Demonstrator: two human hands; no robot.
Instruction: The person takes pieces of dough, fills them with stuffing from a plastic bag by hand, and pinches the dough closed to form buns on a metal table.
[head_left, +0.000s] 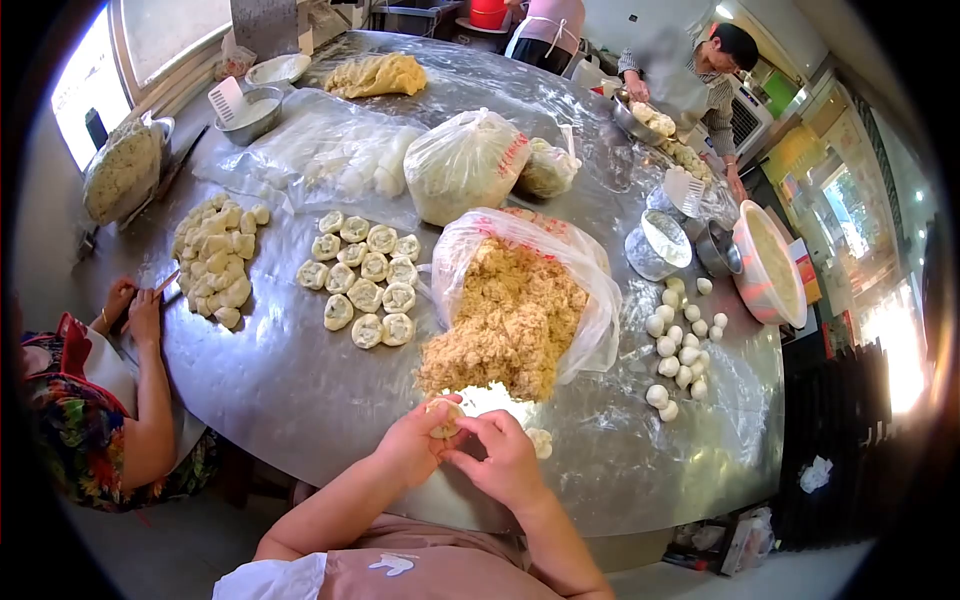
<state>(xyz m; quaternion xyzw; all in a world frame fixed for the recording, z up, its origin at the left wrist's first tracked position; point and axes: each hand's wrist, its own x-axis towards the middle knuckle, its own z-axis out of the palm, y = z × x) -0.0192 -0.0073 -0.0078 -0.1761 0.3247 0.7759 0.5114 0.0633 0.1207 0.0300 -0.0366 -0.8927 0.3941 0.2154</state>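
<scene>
My left hand [412,442] is closed around a small piece of dough [446,418], cupping it near the table's front edge. My right hand [505,462] meets it from the other side, thumb and forefinger pinched at the dough's rim. Whether it has filling inside is hidden by my fingers. Just beyond both hands, crumbly brown filling [520,320] spills from an open plastic bag [600,300]. A single flattened dough piece [540,443] lies beside my right hand. To the left sit several shaped round buns [366,295] in rough rows.
Small dough balls [668,346] lie at right, near a metal canister [657,245] and a large basin [770,262]. Dough pieces [215,255] are heaped at left before a co-worker's hands [140,305]. A tied plastic bag [465,165] stands behind the filling. Another person works at back right.
</scene>
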